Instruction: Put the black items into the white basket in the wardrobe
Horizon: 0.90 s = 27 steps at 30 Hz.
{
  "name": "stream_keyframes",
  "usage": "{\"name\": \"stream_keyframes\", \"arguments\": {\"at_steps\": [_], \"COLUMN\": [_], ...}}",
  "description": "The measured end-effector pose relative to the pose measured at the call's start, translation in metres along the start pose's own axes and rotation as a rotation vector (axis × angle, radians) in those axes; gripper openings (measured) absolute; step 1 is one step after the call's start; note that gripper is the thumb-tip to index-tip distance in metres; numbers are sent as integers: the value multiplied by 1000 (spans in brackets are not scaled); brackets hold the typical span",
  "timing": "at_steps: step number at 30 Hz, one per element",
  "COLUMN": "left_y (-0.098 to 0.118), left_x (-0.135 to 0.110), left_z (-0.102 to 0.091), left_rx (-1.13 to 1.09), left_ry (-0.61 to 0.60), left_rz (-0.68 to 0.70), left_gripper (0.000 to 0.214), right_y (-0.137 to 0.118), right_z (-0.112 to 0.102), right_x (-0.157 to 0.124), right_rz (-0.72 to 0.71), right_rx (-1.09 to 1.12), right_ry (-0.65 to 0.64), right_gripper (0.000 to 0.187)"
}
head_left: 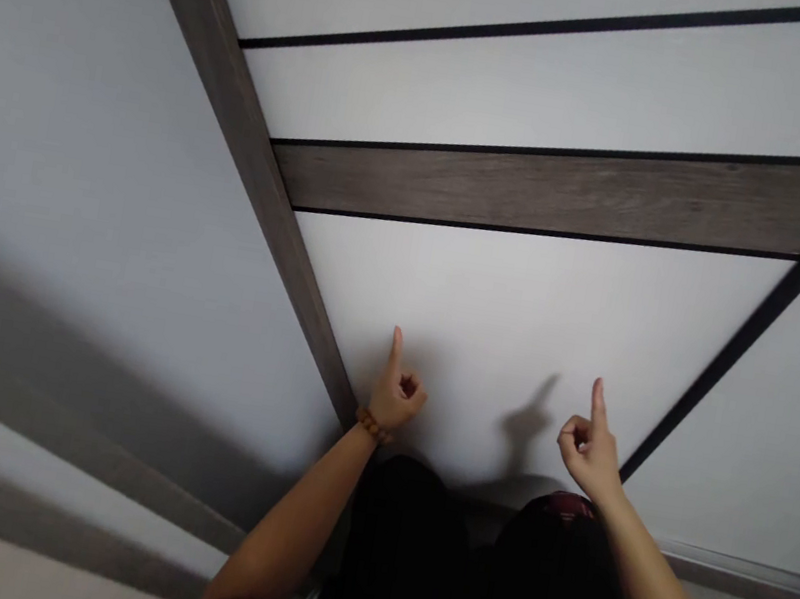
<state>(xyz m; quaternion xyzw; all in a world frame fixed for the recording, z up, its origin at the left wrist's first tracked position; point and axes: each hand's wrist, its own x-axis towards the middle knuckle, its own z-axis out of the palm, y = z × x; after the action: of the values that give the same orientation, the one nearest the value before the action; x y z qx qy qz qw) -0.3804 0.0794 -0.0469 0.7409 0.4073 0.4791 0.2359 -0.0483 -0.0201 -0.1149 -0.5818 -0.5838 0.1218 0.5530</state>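
Above my left knee, my left hand points one finger upward. Its other fingers curl into a ring, and nothing shows inside. A brown beaded bracelet circles that wrist. To the right, my right hand makes a similar shape, with one finger stretched up and the others curled round, holding nothing. Behind both hands is a white sliding door panel. A shadow of a hand falls on the panel between them. I cannot tell whether either fingertip touches the panel.
My legs in black trousers are close to the panel. A wood-look strip and black bars cross the door. Along its left side runs a brown frame beside a grey wall. At lower right is a floor track.
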Motion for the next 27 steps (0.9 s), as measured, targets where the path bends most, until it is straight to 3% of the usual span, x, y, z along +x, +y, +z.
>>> {"name": "stream_keyframes", "arguments": {"at_steps": [3, 5, 7, 10, 12, 14, 18, 27], "left_y": [-17, -23, -20, -6, 4, 12, 14, 14], "left_x": [-2, 11, 34, 80, 111, 136, 159, 157], "left_z": [4, -2, -16, -44, -62, -74, -73, -51], "left_rx": [54, 167, 296, 435, 483, 510, 566, 633], "left_ry": [-111, -68, 97, 405, 512, 536, 513, 524], "left_rz": [-135, -145, -80, 75, 117, 100, 29, -21], "left_gripper": [125, 121, 111, 101, 101, 103, 104, 102], "right_y": [31, 42, 42, 29, 16, 2, -24, -70], "right_z": [8, 3, -9, -36, -52, -61, -54, 1], "right_x": [-7, 0, 19, 67, 103, 133, 161, 166], "right_rz": [85, 90, -6, -272, -417, -488, -559, -600], "right_rx": [-131, -190, -251, -417, -550, -653, -707, -681], "right_ry": [-54, -26, 85, 376, 521, 565, 503, 260], "right_gripper": [105, 103, 99, 91, 87, 86, 91, 91]}}
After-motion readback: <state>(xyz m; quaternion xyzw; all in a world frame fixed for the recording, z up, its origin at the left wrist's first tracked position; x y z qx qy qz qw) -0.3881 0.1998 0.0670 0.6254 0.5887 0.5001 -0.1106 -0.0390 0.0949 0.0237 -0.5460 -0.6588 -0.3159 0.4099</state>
